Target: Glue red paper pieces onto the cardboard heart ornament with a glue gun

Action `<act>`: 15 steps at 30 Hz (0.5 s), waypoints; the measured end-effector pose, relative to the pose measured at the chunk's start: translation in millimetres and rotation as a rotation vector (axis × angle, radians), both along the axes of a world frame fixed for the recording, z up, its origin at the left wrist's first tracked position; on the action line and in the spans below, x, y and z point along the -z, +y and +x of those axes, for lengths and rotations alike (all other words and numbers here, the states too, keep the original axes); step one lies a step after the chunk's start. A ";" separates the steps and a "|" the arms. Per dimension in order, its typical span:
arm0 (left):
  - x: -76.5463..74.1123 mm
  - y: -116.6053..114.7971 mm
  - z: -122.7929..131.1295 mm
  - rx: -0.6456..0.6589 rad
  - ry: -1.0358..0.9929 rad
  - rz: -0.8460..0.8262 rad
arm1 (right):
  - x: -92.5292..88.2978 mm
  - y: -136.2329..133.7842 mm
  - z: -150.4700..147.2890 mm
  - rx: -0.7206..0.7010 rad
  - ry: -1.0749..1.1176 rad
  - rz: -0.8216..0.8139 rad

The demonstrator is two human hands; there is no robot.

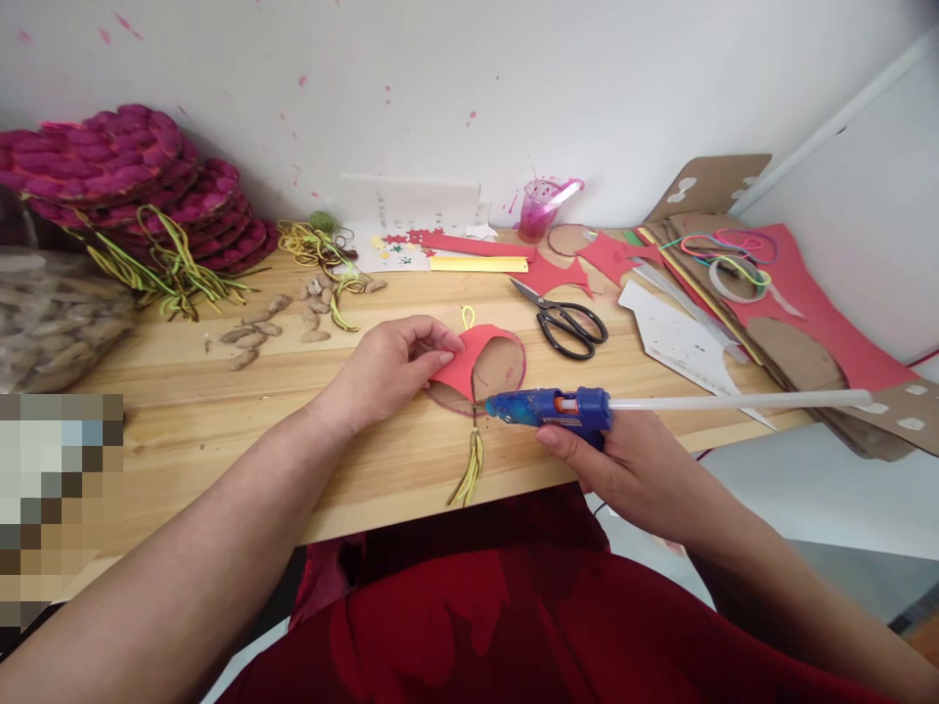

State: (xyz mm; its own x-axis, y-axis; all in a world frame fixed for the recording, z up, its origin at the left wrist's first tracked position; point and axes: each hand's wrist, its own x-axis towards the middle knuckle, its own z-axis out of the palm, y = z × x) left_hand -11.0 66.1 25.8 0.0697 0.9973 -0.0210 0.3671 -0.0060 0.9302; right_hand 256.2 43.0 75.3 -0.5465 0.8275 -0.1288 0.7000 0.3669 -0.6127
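Glue gun [539, 405], gripped by the right hand [623, 462], points left across the cardboard disc's [508, 367] near edge; left hand [396, 367] pinches red paper [466, 360].

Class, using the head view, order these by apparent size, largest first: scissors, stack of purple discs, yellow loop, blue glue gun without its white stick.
1. Stack of purple discs
2. Scissors and glue gun: too alike to rank
3. Yellow loop
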 end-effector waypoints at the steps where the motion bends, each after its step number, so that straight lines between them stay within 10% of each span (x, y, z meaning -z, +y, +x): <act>1: 0.2 0.1 0.0 0.000 -0.003 -0.001 | -0.2 0.1 -0.4 -0.002 0.001 0.005; 8: 1.3 0.1 0.1 -0.006 -0.058 -0.012 | 1.7 0.8 0.2 0.016 0.028 -0.010; 15: -7.7 -2.2 -1.2 -0.041 -0.304 -0.091 | 7.8 12.1 7.0 0.308 0.452 -0.390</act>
State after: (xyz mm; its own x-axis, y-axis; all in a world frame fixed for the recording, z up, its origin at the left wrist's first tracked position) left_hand -12.2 63.9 33.5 0.0457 0.9945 -0.0943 0.0707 0.0910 0.9933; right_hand 263.2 55.1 67.5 -0.3631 0.8935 -0.2642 0.3805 -0.1166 -0.9174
